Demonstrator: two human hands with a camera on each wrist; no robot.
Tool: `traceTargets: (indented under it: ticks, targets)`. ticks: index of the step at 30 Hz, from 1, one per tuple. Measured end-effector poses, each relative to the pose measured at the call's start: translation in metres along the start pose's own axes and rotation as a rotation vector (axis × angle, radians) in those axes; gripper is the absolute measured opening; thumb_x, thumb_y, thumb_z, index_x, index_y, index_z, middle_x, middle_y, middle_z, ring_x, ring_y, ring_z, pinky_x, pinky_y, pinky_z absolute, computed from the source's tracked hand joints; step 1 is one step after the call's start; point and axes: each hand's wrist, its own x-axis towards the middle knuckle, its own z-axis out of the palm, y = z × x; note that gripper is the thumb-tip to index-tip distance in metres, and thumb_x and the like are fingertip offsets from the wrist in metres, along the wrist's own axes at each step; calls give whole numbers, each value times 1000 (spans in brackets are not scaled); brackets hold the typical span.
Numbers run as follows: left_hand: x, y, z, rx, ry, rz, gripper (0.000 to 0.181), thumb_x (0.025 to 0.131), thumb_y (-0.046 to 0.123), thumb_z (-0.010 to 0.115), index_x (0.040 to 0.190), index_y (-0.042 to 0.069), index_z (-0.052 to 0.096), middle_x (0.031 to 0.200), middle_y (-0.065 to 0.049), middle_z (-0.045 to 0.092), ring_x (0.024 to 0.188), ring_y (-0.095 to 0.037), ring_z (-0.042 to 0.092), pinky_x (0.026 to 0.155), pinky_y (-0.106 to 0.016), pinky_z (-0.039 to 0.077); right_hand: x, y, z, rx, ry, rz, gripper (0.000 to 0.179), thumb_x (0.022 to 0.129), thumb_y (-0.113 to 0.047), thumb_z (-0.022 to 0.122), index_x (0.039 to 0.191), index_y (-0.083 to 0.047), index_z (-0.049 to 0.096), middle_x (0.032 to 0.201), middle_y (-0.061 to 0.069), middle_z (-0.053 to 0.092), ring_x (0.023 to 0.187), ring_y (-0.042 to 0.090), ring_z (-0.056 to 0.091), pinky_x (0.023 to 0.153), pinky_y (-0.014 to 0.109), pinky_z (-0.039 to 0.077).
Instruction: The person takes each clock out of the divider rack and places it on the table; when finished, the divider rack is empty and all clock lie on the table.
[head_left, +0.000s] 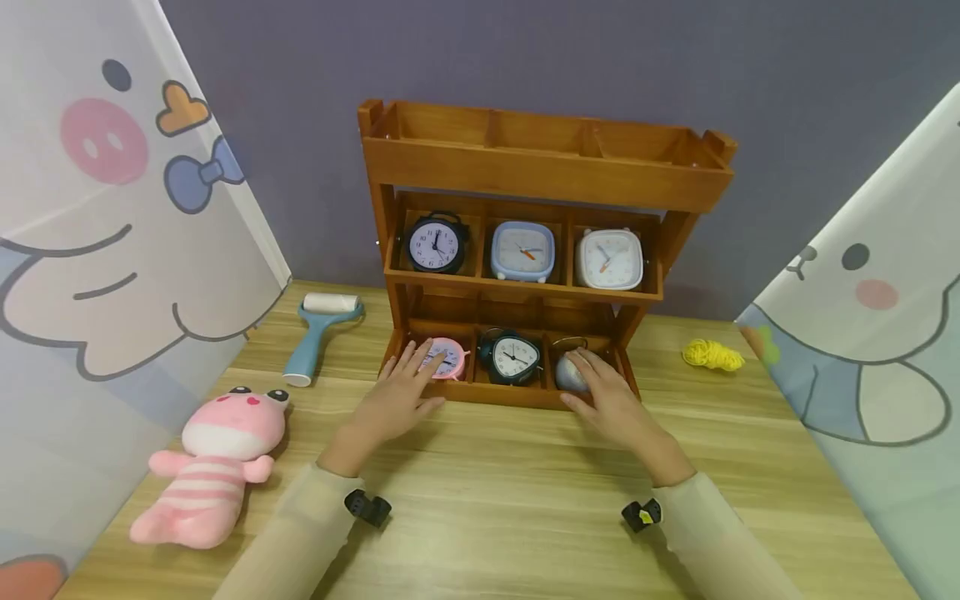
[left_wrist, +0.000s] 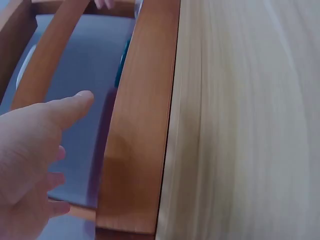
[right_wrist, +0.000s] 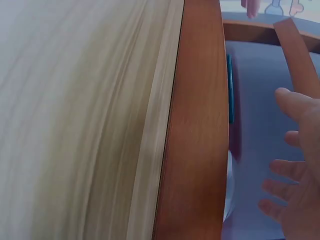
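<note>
Grey backdrop (head_left: 795,92) behind, wood-grain desk (head_left: 510,508) below; on it a 3-tier wooden rack (head_left: 540,173), long axis running L–R across the person. Btm tier, one per compartment: pink alarm clock (head_left: 452,361) at L, dark-green triangular alarm clock (head_left: 514,358) in the ctr, round grey-white thing (head_left: 570,377) at R, prob. a clock too, but mostly covered so hard to say.

Key relation: L hand (head_left: 396,398) is nearest the pink clock, which sits under & just R of its fingertips; R hand (head_left: 611,400) is nearest the round one, which sits under & just L of its fingertips. Triangular clock lies between the hands, apart from both.

Fingers of both hands spread, thumbs well off the rest, nothing gripped. Can't tell if fingertips actually touch either clock.

Hidden: L part of the pink dial; nearly all of the round thing's front, though a thin gold arc (head_left: 570,340) shows above it. Wrist views don't help much: rack's front rail (right_wrist: 197,130) blocks the compartments, w/ only a teal edge & a pale curve peeking past in the R one.
</note>
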Motion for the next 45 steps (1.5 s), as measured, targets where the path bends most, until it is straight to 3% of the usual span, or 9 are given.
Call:
traceTargets:
  ticks: [5, 10, 14, 18, 26, 32, 38, 45]
  targets:
    - [-1, -18, 0, -75, 98, -61, 67, 96, 30, 64, 150, 2, 35, 155, -24, 22, 139, -48, 20, 104, -63, 24, 4, 13, 0, 51, 76, 38, 65, 90, -19, 72, 143, 4, 41, 143, 30, 36, 127, 49, 37, 98, 62, 33]
    - [-2, -33, 1, -217, 193, -201, 61, 96, 23, 62, 145, -5, 38, 150, -28, 30, 134, -46, 32, 103, -58, 31, 7, 27, 3, 127, 126, 101, 65, 88, -14, 74, 140, 7, 42, 141, 30, 36, 126, 49, 37, 98, 61, 33]
    - [-1, -41, 4, -349, 212, -315, 55, 98, 19, 59, 143, -7, 40, 148, -31, 31, 132, -48, 33, 104, -59, 29, 12, 33, 3, 161, 93, 211, 66, 90, -21, 72, 142, 5, 41, 144, 29, 33, 129, 48, 34, 100, 61, 31]
    - [2, -46, 10, -431, 237, -377, 47, 97, 12, 57, 138, -8, 45, 144, -33, 35, 131, -49, 34, 105, -58, 28, 17, 36, 3, 154, 23, 299, 67, 90, -29, 71, 142, 4, 42, 143, 31, 33, 126, 50, 37, 99, 62, 32]
    - [12, -56, 15, -569, 281, -420, 38, 97, 1, 51, 134, -10, 49, 135, -34, 44, 122, -47, 43, 100, -57, 35, 29, 40, 4, 144, -40, 336, 70, 86, -29, 74, 138, 7, 45, 132, 35, 41, 119, 48, 42, 95, 60, 37]
    - [10, -56, 13, -717, 257, -528, 40, 98, 0, 51, 137, -8, 48, 141, -32, 40, 126, -45, 42, 98, -53, 39, 32, 41, 6, 192, -103, 398, 77, 84, -32, 77, 142, 3, 41, 136, 35, 39, 122, 49, 40, 96, 61, 36]
    - [9, -54, 12, -939, 254, -604, 44, 100, 4, 50, 143, -4, 43, 150, -27, 30, 133, -41, 34, 102, -51, 34, 34, 46, 7, 219, -78, 433, 77, 81, -32, 80, 140, 1, 45, 132, 34, 44, 116, 49, 45, 92, 60, 39]
    - [7, -58, 14, -1037, 258, -630, 46, 100, 4, 52, 144, -3, 42, 150, -26, 28, 133, -40, 32, 105, -49, 30, 35, 43, 11, 200, -35, 456, 76, 77, -34, 80, 139, -1, 49, 130, 31, 47, 113, 48, 47, 90, 59, 41]
